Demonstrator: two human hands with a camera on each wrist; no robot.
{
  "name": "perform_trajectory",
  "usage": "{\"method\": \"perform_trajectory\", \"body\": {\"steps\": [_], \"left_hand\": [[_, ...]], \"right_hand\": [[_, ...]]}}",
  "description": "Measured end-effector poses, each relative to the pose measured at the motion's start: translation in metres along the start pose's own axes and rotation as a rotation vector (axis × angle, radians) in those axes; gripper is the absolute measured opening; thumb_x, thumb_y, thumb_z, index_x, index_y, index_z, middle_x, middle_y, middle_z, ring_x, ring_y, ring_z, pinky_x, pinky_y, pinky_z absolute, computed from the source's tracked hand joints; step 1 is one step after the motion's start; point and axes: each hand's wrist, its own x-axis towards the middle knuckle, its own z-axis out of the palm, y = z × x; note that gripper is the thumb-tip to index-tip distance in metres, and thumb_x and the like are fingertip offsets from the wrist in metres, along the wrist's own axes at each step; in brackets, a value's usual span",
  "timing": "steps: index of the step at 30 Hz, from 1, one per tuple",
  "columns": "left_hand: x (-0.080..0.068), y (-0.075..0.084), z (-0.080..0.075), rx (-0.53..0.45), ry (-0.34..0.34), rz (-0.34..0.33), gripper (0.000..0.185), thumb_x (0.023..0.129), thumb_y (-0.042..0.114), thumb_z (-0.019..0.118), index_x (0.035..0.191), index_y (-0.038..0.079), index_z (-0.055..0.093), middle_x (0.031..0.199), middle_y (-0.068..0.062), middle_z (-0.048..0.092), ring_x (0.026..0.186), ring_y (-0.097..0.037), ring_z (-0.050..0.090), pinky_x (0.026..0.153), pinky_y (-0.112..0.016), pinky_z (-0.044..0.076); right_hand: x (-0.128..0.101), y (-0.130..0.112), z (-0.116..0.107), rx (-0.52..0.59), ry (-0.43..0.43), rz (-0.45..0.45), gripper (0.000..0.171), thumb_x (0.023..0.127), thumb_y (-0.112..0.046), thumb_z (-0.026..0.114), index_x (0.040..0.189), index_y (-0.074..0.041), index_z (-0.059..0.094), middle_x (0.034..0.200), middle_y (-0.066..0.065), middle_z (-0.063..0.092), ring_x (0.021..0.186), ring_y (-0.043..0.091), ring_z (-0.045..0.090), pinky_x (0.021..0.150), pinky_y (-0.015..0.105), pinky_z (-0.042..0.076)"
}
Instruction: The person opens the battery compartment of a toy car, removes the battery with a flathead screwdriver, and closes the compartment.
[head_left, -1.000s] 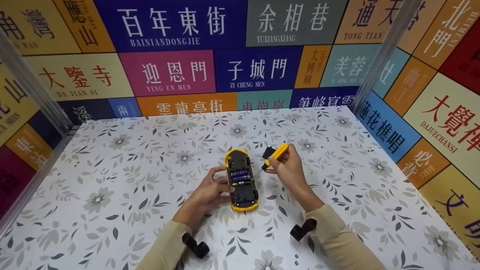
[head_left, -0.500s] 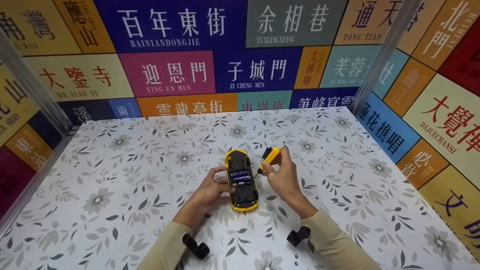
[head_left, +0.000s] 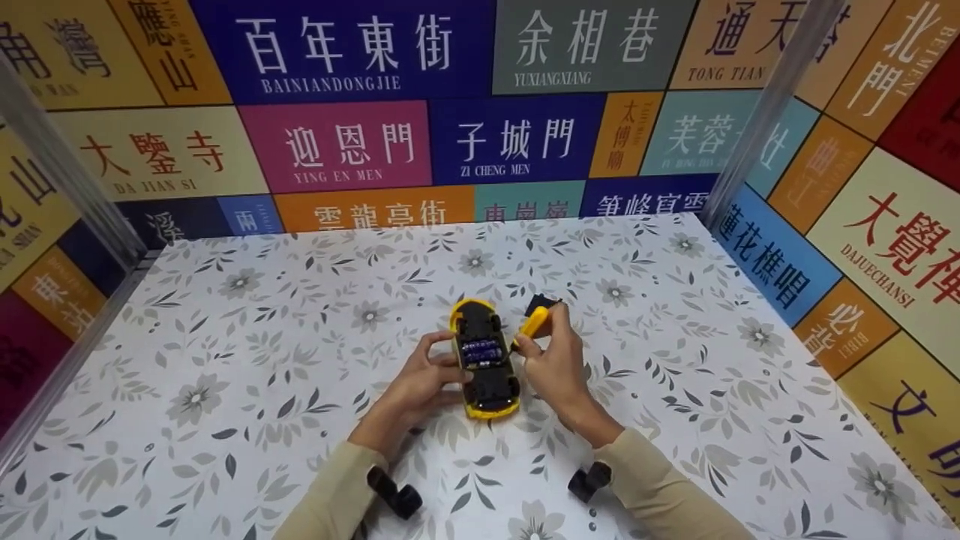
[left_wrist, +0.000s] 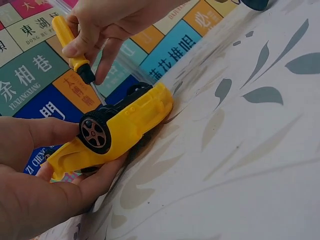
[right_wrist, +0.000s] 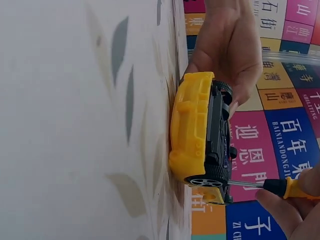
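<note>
**Screwdriver tip at the belly of an upturned toy car**

Floral tablecloth (head_left: 225, 360) covers the work surface, walled in by coloured street-name panels. On it a yellow toy car (head_left: 485, 360) lies roof-down, chassis up, probably so that the battery bay with its blue cells is open to reach. The left hand (head_left: 420, 386) clasps the car's side, thumb and fingers curled round the body, apparently to steady it. The right hand (head_left: 551, 364) pinches a yellow-handled screwdriver (head_left: 534, 324), its tip touching the underside.

Only the head view shows the batteries and a small black part (head_left: 541, 304) beyond the right hand. The wrist views reveal the wheels and the thin metal shaft meeting the chassis.
</note>
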Motion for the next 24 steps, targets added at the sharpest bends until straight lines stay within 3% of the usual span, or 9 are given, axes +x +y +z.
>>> {"method": "perform_trajectory", "body": {"steps": [5, 14, 19, 24], "left_hand": [[-0.001, 0.001, -0.001, 0.025, -0.001, -0.008, 0.073, 0.081, -0.014, 0.064, 0.142, 0.013, 0.034, 0.126, -0.019, 0.062, 0.091, -0.024, 0.069, 0.073, -0.039, 0.06], [0.0, 0.0, -0.002, 0.023, 0.006, 0.014, 0.074, 0.077, -0.019, 0.06, 0.138, 0.012, 0.035, 0.106, -0.009, 0.066, 0.082, -0.023, 0.067, 0.065, -0.037, 0.058], [0.0, 0.0, -0.002, 0.021, 0.003, 0.021, 0.074, 0.077, -0.02, 0.06, 0.139, 0.011, 0.035, 0.107, -0.01, 0.067, 0.082, -0.023, 0.068, 0.067, -0.038, 0.059], [0.0, -0.001, -0.003, 0.016, 0.005, 0.022, 0.073, 0.076, -0.02, 0.06, 0.138, 0.01, 0.035, 0.113, -0.015, 0.067, 0.085, -0.026, 0.069, 0.071, -0.041, 0.061]], "right_hand": [[0.009, 0.005, -0.004, 0.195, -0.061, 0.207, 0.025, 0.094, 0.004, 0.062, 0.109, -0.003, 0.044, 0.102, 0.018, 0.063, 0.094, 0.024, 0.064, 0.077, 0.031, 0.063], [0.028, 0.022, -0.011, 0.498, -0.026, 0.543, 0.034, 0.1, 0.001, 0.052, 0.129, 0.005, 0.034, 0.125, 0.027, 0.049, 0.12, 0.041, 0.056, 0.078, 0.034, 0.063], [0.032, 0.029, -0.014, 0.554, -0.057, 0.665, 0.042, 0.103, -0.004, 0.048, 0.139, 0.003, 0.029, 0.136, 0.026, 0.043, 0.13, 0.038, 0.049, 0.084, 0.037, 0.062], [0.034, 0.031, -0.016, 0.584, -0.054, 0.685, 0.033, 0.103, -0.004, 0.048, 0.132, 0.001, 0.034, 0.128, 0.02, 0.043, 0.123, 0.032, 0.05, 0.085, 0.038, 0.062]]}}
